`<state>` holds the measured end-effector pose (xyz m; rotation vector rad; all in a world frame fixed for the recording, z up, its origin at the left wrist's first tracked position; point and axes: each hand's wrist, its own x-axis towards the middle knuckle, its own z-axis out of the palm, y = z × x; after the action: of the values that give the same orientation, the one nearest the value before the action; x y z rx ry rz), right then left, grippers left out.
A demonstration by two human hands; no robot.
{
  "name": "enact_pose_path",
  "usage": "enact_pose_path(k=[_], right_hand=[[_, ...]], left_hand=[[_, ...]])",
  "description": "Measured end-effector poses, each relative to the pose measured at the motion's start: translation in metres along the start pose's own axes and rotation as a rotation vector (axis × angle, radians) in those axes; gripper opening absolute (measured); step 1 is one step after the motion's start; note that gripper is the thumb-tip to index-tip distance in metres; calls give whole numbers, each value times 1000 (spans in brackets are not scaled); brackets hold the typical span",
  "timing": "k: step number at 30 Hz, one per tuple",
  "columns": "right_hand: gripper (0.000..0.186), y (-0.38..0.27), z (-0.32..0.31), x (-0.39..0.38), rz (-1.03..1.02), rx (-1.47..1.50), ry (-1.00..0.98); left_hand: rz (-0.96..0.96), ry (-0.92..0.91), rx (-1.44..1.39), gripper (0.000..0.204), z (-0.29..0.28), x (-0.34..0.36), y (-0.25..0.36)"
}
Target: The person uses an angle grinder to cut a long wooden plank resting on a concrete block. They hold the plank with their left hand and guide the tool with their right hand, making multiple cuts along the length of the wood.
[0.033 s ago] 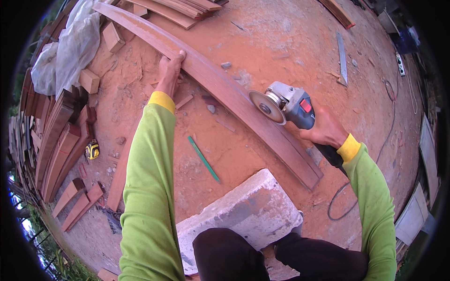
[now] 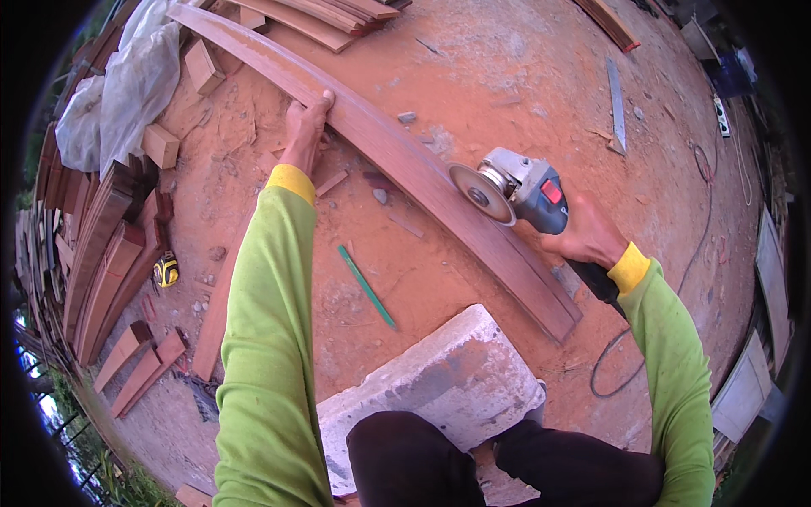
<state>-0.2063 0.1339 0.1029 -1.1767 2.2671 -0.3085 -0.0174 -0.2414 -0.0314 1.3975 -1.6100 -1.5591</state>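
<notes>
A long reddish-brown wooden plank (image 2: pixel 397 160) runs from the far left down to the middle right. My left hand (image 2: pixel 307 128) is closed around its near edge, thumb on top, fingers partly hidden beneath. My right hand (image 2: pixel 589 230) grips the body of a grey and dark-blue angle grinder (image 2: pixel 532 188) with a red switch. The grinder's round disc (image 2: pixel 475 196) stands on edge over the plank's right half; whether it touches the wood I cannot tell. A green pencil-like stick (image 2: pixel 367 287) lies on the ground between my arms.
A pale concrete block (image 2: pixel 448 363) sits before my knees. Stacked curved boards (image 2: pixel 110 245), plastic sheeting (image 2: pixel 139 93) and a yellow tape measure (image 2: pixel 166 269) are at the left. The power cord (image 2: pixel 601 359) loops at the right, with a flat metal strip (image 2: pixel 617 106) farther off.
</notes>
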Motion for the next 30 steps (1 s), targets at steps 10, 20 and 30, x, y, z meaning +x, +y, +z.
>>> enact_pose_path(k=[10,20,30], right_hand=[[62,6,-2,-11,17,23,-47],[61,19,-2,-21,-35,30,-43],[66,23,-3,-29,-52,26,-37]], left_hand=[[-5,-15,24,52,-3,7,-4],[-26,-42,26,50,-4,4,-2],[-21,-55,9,47,-6,7,-6]])
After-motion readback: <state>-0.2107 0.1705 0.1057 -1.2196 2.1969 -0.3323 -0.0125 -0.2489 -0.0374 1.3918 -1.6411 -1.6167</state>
